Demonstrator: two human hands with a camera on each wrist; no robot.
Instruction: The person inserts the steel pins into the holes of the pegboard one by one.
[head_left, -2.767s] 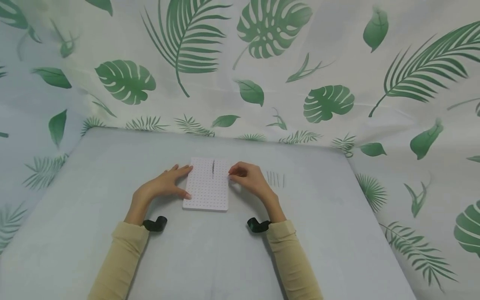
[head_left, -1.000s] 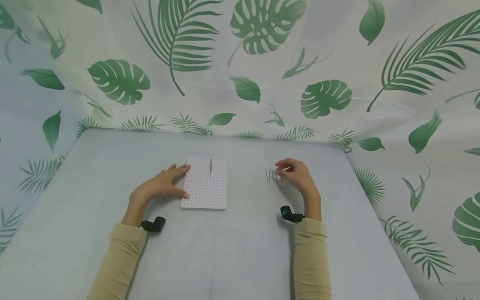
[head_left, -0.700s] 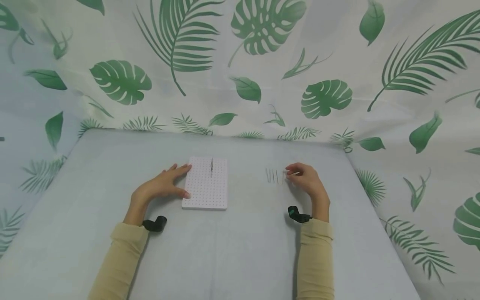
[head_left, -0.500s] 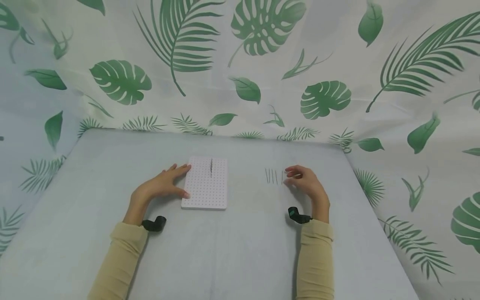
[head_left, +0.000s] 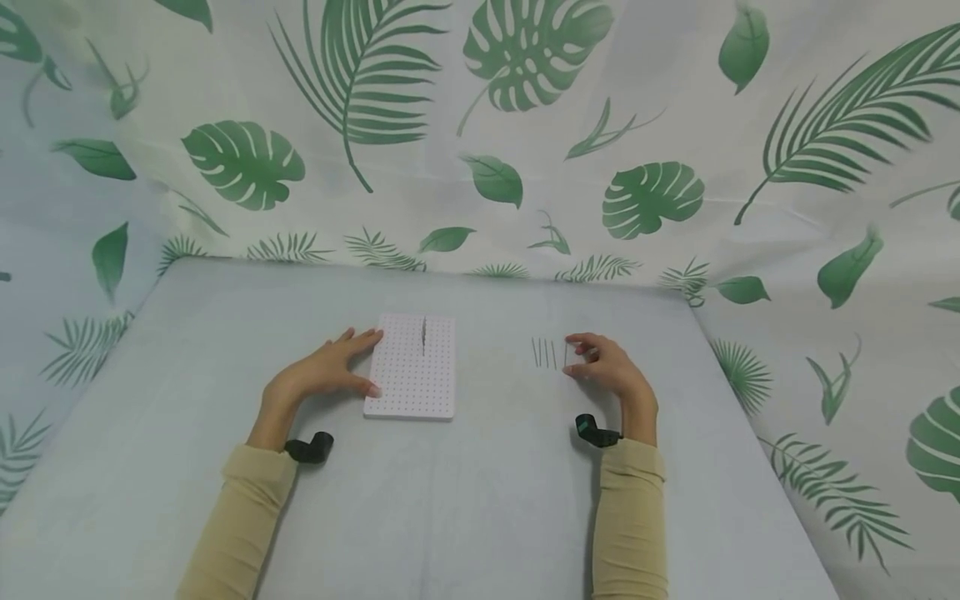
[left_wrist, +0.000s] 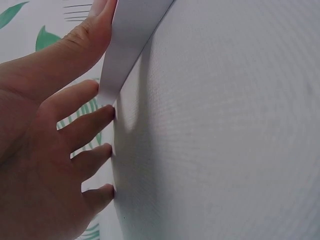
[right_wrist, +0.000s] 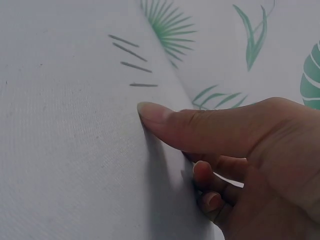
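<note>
A white pegboard (head_left: 411, 375) with a grid of small holes lies on the table, with several thin dark rods (head_left: 423, 336) standing in a row towards its far end. My left hand (head_left: 324, 367) rests at the board's left side, fingers spread, thumb and index fingertip touching its edge. To the right, several thin grey metal rods (head_left: 543, 352) lie side by side. At the rightmost rod (head_left: 566, 354), my right hand (head_left: 609, 367) has its thumb and index fingertip at the two ends, pinching it lengthwise. The thumb hides that rod in the right wrist view.
A pale cloth covers the table (head_left: 450, 517). Behind it hangs a white curtain (head_left: 555, 183) with green leaf prints. Each wrist carries a small black camera.
My right hand went from the board's right edge over to the loose rods, then past them, and has closed in on the rightmost rod. My left hand has stayed at the board.
</note>
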